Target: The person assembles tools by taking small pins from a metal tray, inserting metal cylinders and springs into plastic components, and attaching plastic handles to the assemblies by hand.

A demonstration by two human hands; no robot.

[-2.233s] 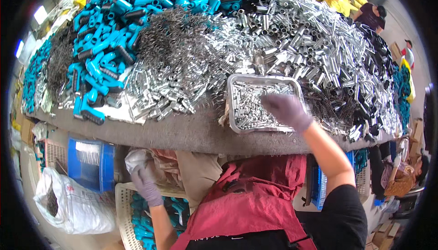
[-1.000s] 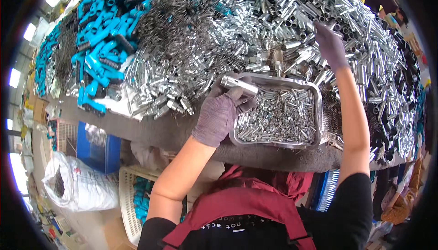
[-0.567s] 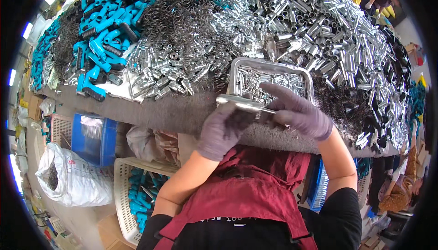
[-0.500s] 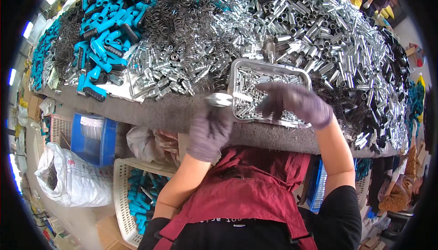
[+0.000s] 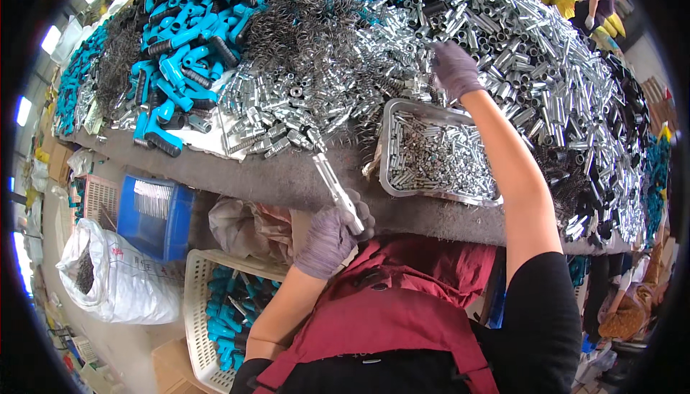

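Observation:
My left hand (image 5: pixel 332 239), in a grey glove, is closed round the lower end of a slim silver metal tube (image 5: pixel 332 184) with slots along its side. The tube slants up and to the left, just in front of the bench edge. My right hand (image 5: pixel 456 70), gloved too, reaches far over the bench at the heap of small silver metal fittings (image 5: pixel 392 42). Its fingers are bent and partly smeared, so what lies between them is hidden. Below my right forearm stands a clear plastic tray (image 5: pixel 389 167) full of small metal pins.
Teal handles (image 5: pixel 172 70) with black grips are heaped at the left, beside dark coil springs (image 5: pixel 305 24). Silver tubes (image 5: pixel 532 70) fill the right side. Under the bench stand a cream crate (image 5: pixel 194 308), a blue bin (image 5: pixel 151 218) and a white sack (image 5: pixel 122 286).
My right hand has moved from above the tray up to the far heap of fittings. My left hand has lowered slightly, and the metal tube in it now points up and left.

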